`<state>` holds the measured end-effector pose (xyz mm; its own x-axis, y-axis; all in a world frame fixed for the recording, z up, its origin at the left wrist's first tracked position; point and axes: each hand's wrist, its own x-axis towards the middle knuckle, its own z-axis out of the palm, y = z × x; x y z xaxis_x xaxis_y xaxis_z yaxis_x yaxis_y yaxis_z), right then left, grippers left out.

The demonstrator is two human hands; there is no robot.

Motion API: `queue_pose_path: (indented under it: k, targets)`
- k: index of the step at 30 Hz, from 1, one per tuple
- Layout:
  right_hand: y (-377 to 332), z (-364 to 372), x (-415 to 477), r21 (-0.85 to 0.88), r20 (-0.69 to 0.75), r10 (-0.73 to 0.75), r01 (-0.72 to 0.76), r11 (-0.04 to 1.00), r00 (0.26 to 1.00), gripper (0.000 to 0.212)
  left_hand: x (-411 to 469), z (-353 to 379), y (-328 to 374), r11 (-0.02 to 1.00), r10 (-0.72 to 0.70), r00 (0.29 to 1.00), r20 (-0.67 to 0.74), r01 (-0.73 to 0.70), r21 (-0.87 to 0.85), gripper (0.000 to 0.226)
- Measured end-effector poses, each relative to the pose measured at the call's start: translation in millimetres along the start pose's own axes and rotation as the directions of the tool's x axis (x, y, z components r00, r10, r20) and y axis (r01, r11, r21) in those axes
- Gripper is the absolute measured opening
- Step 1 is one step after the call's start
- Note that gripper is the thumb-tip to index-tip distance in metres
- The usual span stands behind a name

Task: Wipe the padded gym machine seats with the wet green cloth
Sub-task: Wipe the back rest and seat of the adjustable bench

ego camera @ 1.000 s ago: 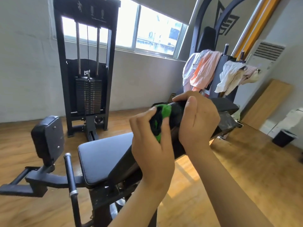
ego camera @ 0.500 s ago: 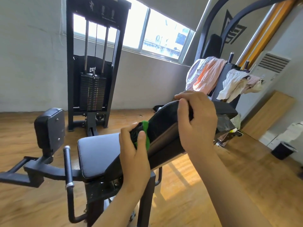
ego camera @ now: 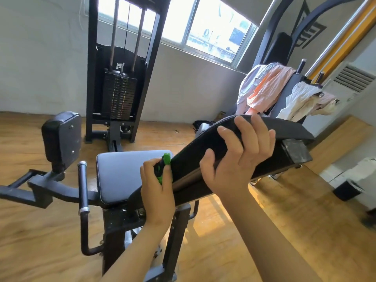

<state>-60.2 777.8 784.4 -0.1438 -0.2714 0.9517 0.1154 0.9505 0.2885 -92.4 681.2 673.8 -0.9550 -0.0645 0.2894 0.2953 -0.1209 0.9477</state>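
wiping the tilted backrest edge
left hand (ego camera: 157, 185) grips green cloth (ego camera: 165, 162) at pad (ego camera: 205, 151) lower end; pad runs up-right, right hand (ego camera: 237, 157) clasping it.

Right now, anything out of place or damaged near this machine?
Yes. Clothes are draped over the gym machine at the back right, like laundry on a rack. The frame end under the tilted backrest pad looks scuffed grey. Nothing spilled shows.

The seat pad (ego camera: 122, 174) looked like smooth black leatherette with a soft shine. The back pad (ego camera: 195, 155) was more matt. The frame (ego camera: 40, 186) was black painted metal, the floor (ego camera: 295, 220) glossy wood, the cloth (ego camera: 166, 159) green fabric.
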Motion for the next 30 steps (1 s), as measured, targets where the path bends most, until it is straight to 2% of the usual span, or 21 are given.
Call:
queue_pose_path:
  k: [5,8,10,14,19,22,26,28,30]
  targets:
    - [-1.0,-2.9,0.7,0.013,0.031,0.007,-0.008,1.000,1.000,0.032,-1.2,-1.8,11.2,0.990,-0.092,0.996,0.010,0.092,-0.104,0.009]
    - [-1.2,-13.9,-1.0,0.084,0.096,0.022,-0.031,0.996,0.995,0.029,-11.0,-2.3,48.3,0.967,-0.017,0.998,0.068,0.034,-0.251,0.005]
    - [1.3,-20.6,-0.5,0.127,0.142,0.009,-0.027,0.992,0.990,0.031,-15.8,1.4,75.4,0.948,0.081,0.991,0.102,-0.046,-0.314,0.015]
    - [5.6,-27.2,0.6,0.146,0.190,-0.014,-0.014,0.989,0.982,0.035,-13.5,9.0,96.7,0.939,0.227,0.971,0.079,-0.197,-0.280,0.017]
    - [3.9,-21.9,0.0,0.107,0.155,0.005,-0.022,0.994,0.988,0.036,-11.9,8.5,79.5,0.956,0.268,0.961,0.072,-0.256,-0.143,0.018]
    - [0.4,-19.1,0.0,0.058,0.135,0.026,-0.034,0.998,0.991,0.038,-12.6,3.3,50.9,0.981,0.188,0.979,0.081,-0.183,-0.065,0.014]
    - [-4.0,-20.4,2.9,0.041,0.141,0.044,-0.050,0.998,0.989,0.038,-4.1,-15.9,-15.2,0.993,-0.054,0.992,0.118,0.041,0.110,0.009]
    - [-8.2,-26.2,7.2,0.000,0.176,0.058,-0.059,0.998,0.983,0.038,1.3,-23.8,-37.4,0.980,-0.151,0.975,0.162,0.126,0.151,0.009]
    - [-17.0,-34.3,7.5,-0.041,0.243,0.027,-0.017,0.999,0.970,0.033,5.6,-27.2,-44.0,0.977,-0.184,0.964,0.189,0.159,0.139,0.008]
